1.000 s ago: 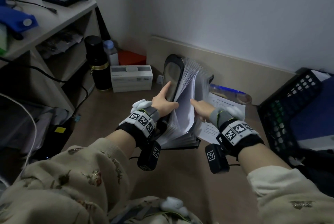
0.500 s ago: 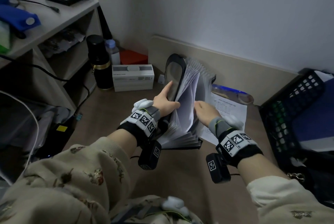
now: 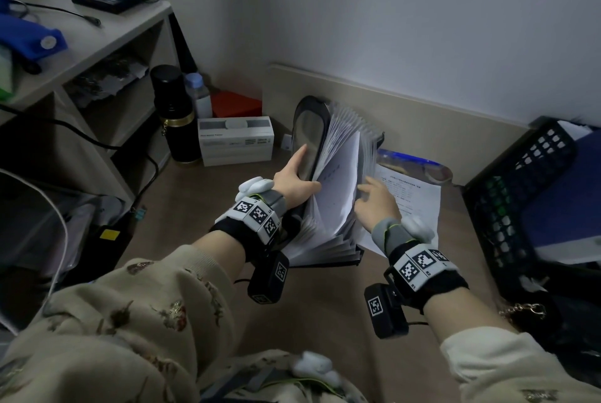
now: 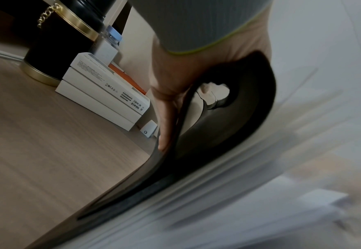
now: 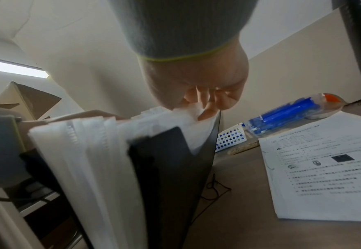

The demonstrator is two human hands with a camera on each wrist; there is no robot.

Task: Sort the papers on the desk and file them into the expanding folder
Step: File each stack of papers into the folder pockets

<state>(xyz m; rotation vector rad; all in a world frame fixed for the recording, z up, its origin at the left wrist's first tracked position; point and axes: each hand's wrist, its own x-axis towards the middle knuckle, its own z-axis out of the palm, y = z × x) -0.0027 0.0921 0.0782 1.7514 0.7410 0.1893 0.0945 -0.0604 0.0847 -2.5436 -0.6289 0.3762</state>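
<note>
Black expanding folder (image 3: 328, 194) with white fanned dividers stands on its spine at the centre of the head view, on the smooth wood-grain desk (image 3: 201, 207); its long axis runs from the lower centre of the frame up toward the wall, pockets opening upward. The left hand (image 3: 294, 183) grips the glossy black rounded front flap (image 3: 309, 136), index finger stretched flat along its outer face, thumb hooked over the edge; in the left wrist view the flap bends in a curve under that grasp. The right hand (image 3: 374, 204), palm down with the wrist angled in from the lower right, has its fingers (image 5: 207, 107) curled onto the top edges of the thin white dividers, pressing them apart. A white sheet (image 3: 338, 188) stands tilted in a pocket between the two hands. One flat printed paper (image 3: 413, 197) lies on the desk just right of the folder, partly under the right wrist. Beyond it lies a clear plastic pencil case with blue contents (image 5: 292, 111).
</note>
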